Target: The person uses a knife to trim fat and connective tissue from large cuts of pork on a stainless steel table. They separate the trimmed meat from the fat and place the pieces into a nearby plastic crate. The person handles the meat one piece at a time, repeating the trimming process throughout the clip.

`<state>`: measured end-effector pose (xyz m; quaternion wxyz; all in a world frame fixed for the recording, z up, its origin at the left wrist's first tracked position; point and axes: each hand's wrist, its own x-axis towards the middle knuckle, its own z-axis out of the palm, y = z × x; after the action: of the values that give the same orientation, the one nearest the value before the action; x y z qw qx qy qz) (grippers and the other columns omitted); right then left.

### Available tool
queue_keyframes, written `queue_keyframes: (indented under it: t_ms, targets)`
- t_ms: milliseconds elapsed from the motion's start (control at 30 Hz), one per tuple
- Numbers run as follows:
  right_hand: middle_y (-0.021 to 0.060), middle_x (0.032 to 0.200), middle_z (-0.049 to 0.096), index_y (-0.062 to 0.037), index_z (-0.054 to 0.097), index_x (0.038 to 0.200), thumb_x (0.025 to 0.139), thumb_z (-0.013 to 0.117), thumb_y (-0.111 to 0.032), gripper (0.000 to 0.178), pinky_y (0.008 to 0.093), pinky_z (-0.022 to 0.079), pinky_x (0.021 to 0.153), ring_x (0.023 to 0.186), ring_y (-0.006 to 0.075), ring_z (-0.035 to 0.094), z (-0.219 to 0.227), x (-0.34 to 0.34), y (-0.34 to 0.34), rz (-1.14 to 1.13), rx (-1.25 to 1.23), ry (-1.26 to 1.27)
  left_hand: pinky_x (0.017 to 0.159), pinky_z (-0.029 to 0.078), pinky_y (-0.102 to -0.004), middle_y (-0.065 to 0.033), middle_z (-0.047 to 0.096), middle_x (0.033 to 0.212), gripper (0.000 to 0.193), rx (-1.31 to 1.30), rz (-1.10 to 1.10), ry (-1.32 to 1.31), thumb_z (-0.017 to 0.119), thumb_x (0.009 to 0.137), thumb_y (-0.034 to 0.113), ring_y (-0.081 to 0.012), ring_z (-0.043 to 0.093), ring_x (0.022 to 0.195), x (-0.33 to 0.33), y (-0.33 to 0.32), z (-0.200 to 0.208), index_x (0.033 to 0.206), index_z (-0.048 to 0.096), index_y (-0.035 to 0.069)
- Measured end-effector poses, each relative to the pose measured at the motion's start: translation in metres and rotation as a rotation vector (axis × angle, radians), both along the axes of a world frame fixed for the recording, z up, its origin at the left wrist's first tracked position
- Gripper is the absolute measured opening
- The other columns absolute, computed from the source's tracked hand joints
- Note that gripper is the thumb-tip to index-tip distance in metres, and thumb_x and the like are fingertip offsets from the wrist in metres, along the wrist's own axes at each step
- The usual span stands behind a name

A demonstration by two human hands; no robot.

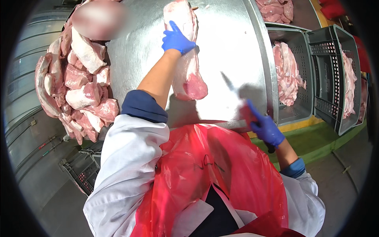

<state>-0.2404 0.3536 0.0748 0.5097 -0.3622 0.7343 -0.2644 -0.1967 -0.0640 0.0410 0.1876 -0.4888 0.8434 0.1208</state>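
Note:
A long, pale piece of boneless meat loin lies lengthwise on the metal table, its pink cut end toward me. My left hand, in a blue glove, grips across its upper middle, with the thumb at the right edge and fingers over the left. To the right, at the table's near edge, my blue-gloved right hand is closed around a knife. The blade points up and left, apart from the meat, and is blurred near the handle. A dark handle end shows below that hand.
Many meat chunks are heaped along the left side. Beyond the raised right rim of the steel table stand grey crates holding meat trimmings. More meat pieces lie at the top right. A blurred patch hides the upper left.

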Motion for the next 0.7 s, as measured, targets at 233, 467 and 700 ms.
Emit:
queue_keyframes:
  t_ms: [233, 467, 700]
  targets:
    - [-0.0014, 0.066, 0.050, -0.0232, 0.018, 0.162, 0.089, 0.046, 0.006, 0.084, 0.0267, 0.045, 0.049, 0.054, 0.0067, 0.044, 0.002, -0.023, 0.029, -0.604, -0.149, -0.033, 0.100, 0.052, -0.0452, -0.0212, 0.063, 0.126, 0.076, 1.057, 0.320, 0.963, 0.071, 0.072, 0.018, -0.0349, 0.065, 0.114, 0.070, -0.058, -0.027, 0.140, 0.046, -0.006]
    - [-0.0032, 0.067, 0.048, -0.0209, 0.017, 0.163, 0.089, 0.046, 0.005, 0.083, 0.0227, 0.041, 0.046, 0.052, 0.0048, 0.042, -0.011, -0.036, 0.024, -0.717, -0.301, -0.080, 0.090, 0.052, -0.0414, -0.0200, 0.064, 0.113, 0.057, 0.153, 0.428, 0.891, 0.069, 0.081, 0.019, -0.0279, 0.063, 0.103, 0.126, -0.064, -0.079, 0.130, 0.053, -0.003]
    - [-0.0019, 0.075, 0.053, -0.0207, 0.017, 0.163, 0.093, 0.050, 0.000, 0.080, 0.0213, 0.044, 0.051, 0.058, 0.0053, 0.048, -0.019, -0.088, -0.101, -0.483, -0.512, 0.042, 0.086, 0.049, -0.0472, -0.0175, 0.064, 0.095, 0.026, -0.181, -0.535, 0.210, 0.066, 0.084, 0.021, -0.0350, 0.064, 0.096, 0.077, 0.054, -0.026, 0.103, 0.066, 0.003]
